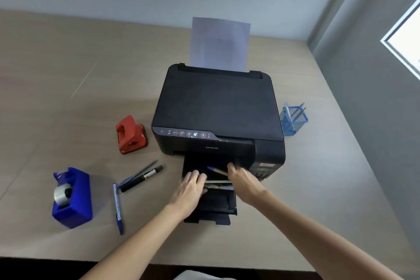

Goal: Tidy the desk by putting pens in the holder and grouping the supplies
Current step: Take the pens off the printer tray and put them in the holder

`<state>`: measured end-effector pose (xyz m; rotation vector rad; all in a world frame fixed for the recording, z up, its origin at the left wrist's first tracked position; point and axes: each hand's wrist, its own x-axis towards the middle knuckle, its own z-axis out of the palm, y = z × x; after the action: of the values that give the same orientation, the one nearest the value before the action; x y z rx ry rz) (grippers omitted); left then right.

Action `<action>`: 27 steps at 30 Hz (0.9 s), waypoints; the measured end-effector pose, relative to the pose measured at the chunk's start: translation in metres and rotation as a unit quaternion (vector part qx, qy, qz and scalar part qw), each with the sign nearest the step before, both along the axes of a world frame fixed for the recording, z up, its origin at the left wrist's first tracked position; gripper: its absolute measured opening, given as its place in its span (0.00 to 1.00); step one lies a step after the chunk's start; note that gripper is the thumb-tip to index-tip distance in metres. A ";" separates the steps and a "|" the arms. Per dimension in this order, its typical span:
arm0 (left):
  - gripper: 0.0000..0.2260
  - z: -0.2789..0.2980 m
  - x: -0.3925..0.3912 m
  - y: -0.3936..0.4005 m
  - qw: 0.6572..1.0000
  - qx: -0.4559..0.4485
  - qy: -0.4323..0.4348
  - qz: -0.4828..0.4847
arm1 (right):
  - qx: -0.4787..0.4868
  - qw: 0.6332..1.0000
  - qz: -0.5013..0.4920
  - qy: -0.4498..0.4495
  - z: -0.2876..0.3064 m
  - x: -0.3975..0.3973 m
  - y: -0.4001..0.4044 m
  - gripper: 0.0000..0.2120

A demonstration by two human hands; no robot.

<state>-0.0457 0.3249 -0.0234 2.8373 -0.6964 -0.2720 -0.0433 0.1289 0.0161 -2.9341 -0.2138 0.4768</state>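
Both my hands are over the black output tray [216, 211] of the printer. My right hand [243, 179] pinches a tan pencil with a blue end [216, 170], which points left across the tray. My left hand [191, 185] curls its fingers over a few pens [219, 185] lying crosswise on the tray. The blue mesh pen holder [294, 120] stands right of the printer with a few pens in it. On the desk to the left lie a black marker [142, 178], a blue pen [145, 169] and a blue-and-white pen [118, 208].
The black printer [216, 109] sits mid-desk with a sheet of paper [220, 44] upright in its rear feed. A red hole punch [131, 134] stands left of it. A blue tape dispenser [72, 198] is at the near left. The wall runs along the desk's right edge.
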 end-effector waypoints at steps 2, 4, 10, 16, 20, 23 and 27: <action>0.17 -0.004 0.001 0.000 0.999 0.041 -0.005 -0.013 | 0.044 0.999 0.009 -0.003 0.017 -0.012 -0.013 0.11; 0.15 -0.006 0.000 0.001 0.998 0.054 -0.021 -0.021 | 0.107 0.994 0.030 -0.006 0.035 -0.024 -0.029 0.05; 0.08 0.035 -0.005 -0.004 0.997 0.022 0.073 -0.027 | 0.244 0.959 -0.042 -0.141 0.088 -0.034 -0.096 0.05; 0.10 0.147 0.021 -0.058 0.973 -0.110 0.199 -0.047 | 0.347 0.865 -0.270 -0.240 0.105 -0.005 -0.187 0.02; 0.07 0.197 0.069 -0.144 0.981 -0.097 0.156 -0.065 | 0.401 0.805 -0.361 -0.245 0.101 0.026 -0.232 0.08; 0.09 0.193 0.115 -0.212 0.983 -0.088 0.150 -0.052 | 0.422 0.786 -0.377 -0.249 0.091 0.052 -0.255 0.11; 0.09 0.165 0.172 -0.288 0.986 -0.032 0.160 -0.044 | 0.414 0.786 -0.391 -0.242 0.072 0.091 -0.273 0.07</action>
<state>0.1266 0.0369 0.1416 2.6179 -0.7446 -0.6884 0.0477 -0.1441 0.0877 -1.9318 0.5805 -0.4160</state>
